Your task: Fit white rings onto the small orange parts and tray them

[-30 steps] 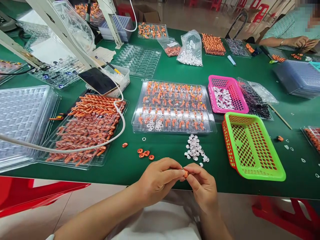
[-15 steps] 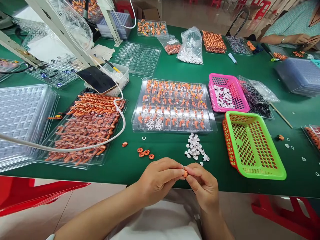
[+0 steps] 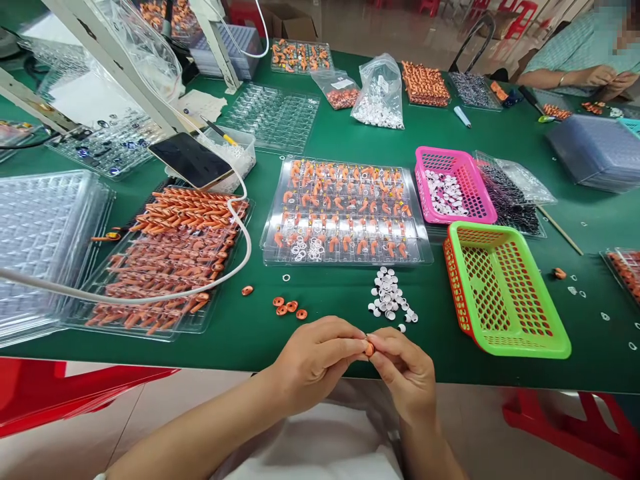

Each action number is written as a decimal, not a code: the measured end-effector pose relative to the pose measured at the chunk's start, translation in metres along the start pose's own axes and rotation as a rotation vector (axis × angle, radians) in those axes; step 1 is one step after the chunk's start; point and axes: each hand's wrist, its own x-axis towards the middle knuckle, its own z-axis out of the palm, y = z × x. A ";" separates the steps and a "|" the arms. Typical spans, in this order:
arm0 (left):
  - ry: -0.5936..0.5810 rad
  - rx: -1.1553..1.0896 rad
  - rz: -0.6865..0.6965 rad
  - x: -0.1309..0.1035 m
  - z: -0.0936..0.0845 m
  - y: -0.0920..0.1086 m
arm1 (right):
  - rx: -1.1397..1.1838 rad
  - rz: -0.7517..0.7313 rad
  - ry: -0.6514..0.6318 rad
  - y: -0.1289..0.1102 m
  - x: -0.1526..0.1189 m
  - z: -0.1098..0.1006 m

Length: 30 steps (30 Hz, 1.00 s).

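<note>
Fingertips of the left hand [image 3: 320, 360] and right hand [image 3: 405, 373] meet at the near table [image 3: 250, 333] edge, each grip narrow and pinched on one small orange piece [image 3: 370, 347]. It looks smooth, rounded and rubbery, so it could slip and drop past the edge. At twelve o'clock lie glossy white rings [image 3: 389, 295] (easily scattered); at eleven, loose orange rings [image 3: 289, 307]. A latticed green basket [image 3: 505, 287] sits at two.
</note>
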 end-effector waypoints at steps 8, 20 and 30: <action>-0.028 -0.014 -0.014 0.003 -0.003 0.001 | -0.008 0.001 -0.031 0.001 0.001 -0.003; -0.017 -0.025 -0.014 0.004 -0.002 0.000 | 0.011 0.035 -0.028 0.001 0.001 -0.002; -0.047 -0.011 -0.013 0.003 -0.004 0.002 | 0.032 0.067 -0.036 0.004 -0.001 -0.003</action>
